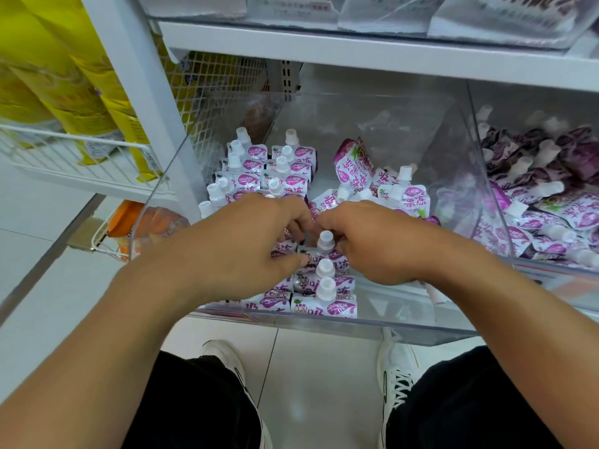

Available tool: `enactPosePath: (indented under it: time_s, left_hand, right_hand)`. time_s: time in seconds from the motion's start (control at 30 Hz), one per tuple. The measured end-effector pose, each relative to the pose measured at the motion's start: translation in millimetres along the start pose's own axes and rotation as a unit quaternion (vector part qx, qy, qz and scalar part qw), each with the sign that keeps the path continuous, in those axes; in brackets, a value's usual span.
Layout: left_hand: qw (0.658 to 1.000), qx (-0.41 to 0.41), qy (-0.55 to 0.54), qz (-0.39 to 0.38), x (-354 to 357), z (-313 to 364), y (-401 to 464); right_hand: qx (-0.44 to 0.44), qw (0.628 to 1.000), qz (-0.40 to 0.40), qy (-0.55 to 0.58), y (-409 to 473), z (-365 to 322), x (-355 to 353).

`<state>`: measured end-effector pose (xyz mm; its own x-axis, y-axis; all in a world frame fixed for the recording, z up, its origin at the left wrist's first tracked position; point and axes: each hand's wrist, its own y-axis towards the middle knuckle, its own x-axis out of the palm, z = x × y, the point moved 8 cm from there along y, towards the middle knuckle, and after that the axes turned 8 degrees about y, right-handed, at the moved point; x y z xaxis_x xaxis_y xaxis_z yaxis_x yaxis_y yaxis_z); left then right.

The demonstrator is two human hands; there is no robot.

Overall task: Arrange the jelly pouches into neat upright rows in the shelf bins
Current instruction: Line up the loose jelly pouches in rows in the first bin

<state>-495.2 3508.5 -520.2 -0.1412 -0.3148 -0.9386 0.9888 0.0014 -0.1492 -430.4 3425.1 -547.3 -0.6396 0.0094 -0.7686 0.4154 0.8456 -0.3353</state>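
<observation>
both hands, left hand (pixel 246 241) and right hand (pixel 369 244), curl their fingers round an upright jelly pouch (pixel 325 244) mid-bin (pixel 324 327); neat rows (pixel 259 166) far left, loose pouches (pixel 372 176) far right.

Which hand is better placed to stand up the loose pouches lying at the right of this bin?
Probably the right hand: it is nearer the loose pouches, left hand is beside upright rows.

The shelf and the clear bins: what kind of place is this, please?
Probably a shop aisle: clear bins full of identical jelly pouches, white shelving, and yellow packets on a neighbouring wire rack.
</observation>
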Motion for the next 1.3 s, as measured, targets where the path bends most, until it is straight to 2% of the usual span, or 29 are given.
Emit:
enactPosePath:
  time_s: [0.1, 0.17, 0.2, 0.23, 0.27, 0.33, 0.37, 0.43, 0.5, 0.53, 0.57, 0.6, 0.63, 0.67, 0.7, 0.73, 0.83, 0.9, 1.0, 1.13, 1.2, 1.3]
  left_hand:
    - [0.997, 0.005, 0.069, -0.018, 12.2, 2.8, 8.7]
    - [0.994, 0.006, 0.105, -0.011, 13.7, 2.8, 13.0]
    - [0.993, 0.008, 0.118, -0.011, 13.8, 2.7, 13.7]
    - [0.992, 0.01, 0.125, -0.019, 15.3, 1.8, 13.3]
    - [0.991, 0.014, 0.127, -0.032, 17.6, 0.9, 12.2]
    - [0.989, 0.028, 0.133, -0.062, 22.7, 1.3, 9.8]
    - [0.987, 0.034, 0.14, -0.077, 25.2, 2.3, 9.7]
    - [0.982, 0.036, 0.152, -0.107, 31.0, 4.3, 11.3]
    - [0.981, 0.023, 0.143, -0.128, 36.7, 3.6, 12.2]
    - [0.982, 0.013, 0.134, -0.134, 38.6, 2.0, 12.1]
    - [0.983, 0.006, 0.127, -0.136, 39.1, 0.9, 11.8]
    - [0.983, 0.001, 0.126, -0.136, 39.5, -0.9, 11.9]
    - [0.982, -0.001, 0.13, -0.136, 39.2, -2.1, 12.6]
    - [0.981, -0.003, 0.135, -0.136, 39.6, -3.1, 13.3]
    - [0.981, -0.006, 0.137, -0.134, 39.6, -4.0, 14.5]
    - [0.982, -0.009, 0.132, -0.132, 40.4, -5.2, 15.9]
    - [0.987, -0.018, 0.111, -0.111, 39.1, -9.2, 19.2]
    - [0.989, -0.008, 0.11, -0.101, 38.0, -9.2, 20.0]
    - [0.991, 0.014, 0.11, -0.076, 32.9, -5.3, 20.3]
    - [0.99, 0.023, 0.12, -0.067, 32.2, -5.8, 20.6]
    - [0.99, 0.023, 0.133, -0.052, 27.9, -3.2, 20.5]
    - [0.989, 0.016, 0.147, -0.024, 18.7, 0.1, 20.6]
  right_hand:
    - [0.046, 0.997, 0.006, 0.055, 0.8, 12.3, 1.4]
    - [0.097, 0.985, 0.052, 0.134, -5.2, 29.1, -2.6]
    - [0.135, 0.967, 0.071, 0.203, -14.9, 37.1, -1.3]
    - [0.183, 0.935, 0.058, 0.299, -25.2, 43.4, 8.2]
    - [0.224, 0.884, 0.012, 0.411, -34.4, 44.0, 23.2]
    - [0.234, 0.773, -0.082, 0.584, -45.2, 26.9, 47.4]
    - [0.229, 0.74, -0.101, 0.624, -46.5, 21.9, 52.4]
    - [0.234, 0.716, -0.127, 0.645, -48.5, 20.9, 57.4]
    - [0.253, 0.727, -0.142, 0.622, -51.2, 23.7, 51.8]
    - [0.263, 0.757, -0.136, 0.583, -51.7, 27.0, 42.0]
    - [0.26, 0.823, -0.103, 0.495, -48.5, 34.3, 23.8]
    - [0.235, 0.908, -0.049, 0.344, -40.7, 39.4, -4.0]
    - [0.179, 0.974, 0.01, 0.141, -26.9, 37.1, -35.5]
    - [0.102, 0.992, 0.053, -0.048, -12.7, 24.0, -58.6]
    - [0.04, 0.982, 0.068, -0.173, 0.5, 12.4, -67.0]
    - [0.009, 0.968, 0.052, -0.246, 12.5, 8.2, -64.3]
    - [0.0, 0.935, -0.047, -0.352, 44.7, 16.8, -31.0]
    - [-0.011, 0.918, -0.053, -0.393, 56.7, 19.6, -18.1]
    - [-0.01, 0.93, -0.032, -0.366, 57.6, 18.5, -24.7]
    - [-0.125, 0.913, 0.018, -0.388, 41.9, -3.0, -40.8]
    - [-0.135, 0.934, -0.029, -0.331, 35.0, -1.6, -37.0]
    - [-0.095, 0.969, -0.122, -0.194, 34.7, 5.3, -22.4]
